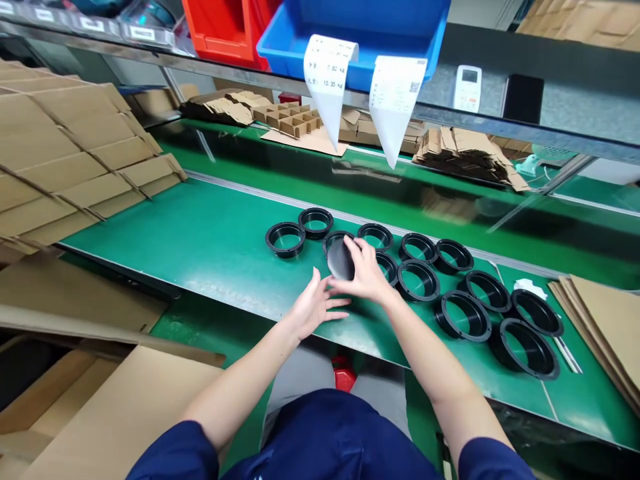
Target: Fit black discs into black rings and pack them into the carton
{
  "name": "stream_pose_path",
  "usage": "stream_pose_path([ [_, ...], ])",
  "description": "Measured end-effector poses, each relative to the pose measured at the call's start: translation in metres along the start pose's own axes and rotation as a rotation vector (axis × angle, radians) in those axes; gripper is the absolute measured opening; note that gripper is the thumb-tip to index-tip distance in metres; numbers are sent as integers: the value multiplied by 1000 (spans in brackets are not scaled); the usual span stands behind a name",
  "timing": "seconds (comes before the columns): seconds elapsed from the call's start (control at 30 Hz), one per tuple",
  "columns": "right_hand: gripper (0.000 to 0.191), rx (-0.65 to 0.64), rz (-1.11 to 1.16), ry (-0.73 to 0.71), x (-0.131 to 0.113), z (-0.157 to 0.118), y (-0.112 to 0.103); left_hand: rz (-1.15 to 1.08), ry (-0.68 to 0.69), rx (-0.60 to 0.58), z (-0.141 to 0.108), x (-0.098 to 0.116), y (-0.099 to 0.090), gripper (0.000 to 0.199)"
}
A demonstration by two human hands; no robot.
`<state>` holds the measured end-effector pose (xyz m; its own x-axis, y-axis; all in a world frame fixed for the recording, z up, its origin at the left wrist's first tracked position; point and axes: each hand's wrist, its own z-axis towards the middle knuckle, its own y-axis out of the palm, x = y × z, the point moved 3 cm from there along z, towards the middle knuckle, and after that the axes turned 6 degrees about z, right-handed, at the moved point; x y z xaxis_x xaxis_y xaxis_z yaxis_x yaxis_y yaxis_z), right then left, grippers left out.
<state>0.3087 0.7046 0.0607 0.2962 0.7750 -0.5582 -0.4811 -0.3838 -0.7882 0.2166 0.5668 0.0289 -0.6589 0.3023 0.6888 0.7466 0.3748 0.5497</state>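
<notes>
My right hand [367, 272] grips a black round plastic part [341, 260] by its edge. The part is tipped on its side, slightly blurred, and shows a smooth dark grey face. Just below and to the left is my left hand [316, 305], fingers spread, palm turned toward the part and holding nothing. Behind the held part, a black flanged ring [330, 239] is partly hidden. Two more black rings [285, 252] lie to the left on the green work surface [210, 233]. Several others [419, 293] spread out to the right, one partly covered by my right hand.
Stacked cardboard boxes [65, 147] stand at the left, with an open carton [115, 413] below. Flat cardboard sheets [600, 333] lie at the right. Overhead, a shelf carries a blue bin [280, 40] with hanging paper labels [395, 107], a red bin [217, 30] and a phone [523, 97].
</notes>
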Motion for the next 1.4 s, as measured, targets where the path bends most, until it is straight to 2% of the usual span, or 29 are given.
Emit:
stream_pose_path([
  [0.07, 115, 27, -121, 97, 14, 38, -1, 58, 38, 36, -3, 5, -9, 70],
  [0.13, 113, -35, -227, 147, 23, 66, 1, 80, 45, 48, -7, 5, -18, 62],
  [0.2, 111, -116, -305, 166, 25, 80, 8, 85, 41, 59, -13, 4, -27, 52],
  [0.3, 110, -189, -347, 154, 18, 69, 27, 95, 45, 120, -27, 4, -46, 36],
  [0.47, 110, -217, -308, 50, -13, 13, 56, 101, 55, 262, -57, 1, -80, 19],
  [0.57, 95, -227, -260, 8, -31, 2, 46, 75, 26, 333, -67, -6, -94, 16],
  [0.63, 84, -119, -187, -53, -40, 9, 27, 56, 22, 371, -69, -10, -99, 15],
  [0.73, 79, 102, -121, -103, -45, 21, 10, 55, 49, 395, -68, -14, -98, 17],
  [0.77, 78, 91, -128, -90, -44, 24, 13, 64, 65, 396, -66, -13, -95, 18],
  [0.9, 70, -204, -225, 1, -36, 22, 56, 118, 137, 397, -52, -9, -82, 22],
  [0.93, 69, -226, -230, 6, -33, 19, 64, 138, 160, 397, -47, -7, -80, 25],
  [1.0, 65, -191, -177, -29, -28, 10, 70, 184, 207, 397, -39, -5, -75, 35],
  [1.1, 64, 6, 16, -51, -20, -17, 68, 258, 272, 400, -34, -7, -69, 50],
  [1.13, 67, 101, 98, -4, -16, -29, 66, 279, 295, 398, -34, -10, -66, 53],
  [1.2, 73, 262, 303, 186, -9, -55, 66, 313, 347, 400, -35, -18, -60, 53],
  [1.3, 69, 262, 732, 443, -7, -80, 71, 358, 416, 431, -32, -28, -55, 41],
  [1.37, 73, 293, 894, 479, -13, -85, 66, 398, 434, 436, -31, -30, -58, 43],
  [1.4, 75, 301, 914, 488, -17, -85, 61, 456, 453, 425, -35, -29, -58, 51],
])
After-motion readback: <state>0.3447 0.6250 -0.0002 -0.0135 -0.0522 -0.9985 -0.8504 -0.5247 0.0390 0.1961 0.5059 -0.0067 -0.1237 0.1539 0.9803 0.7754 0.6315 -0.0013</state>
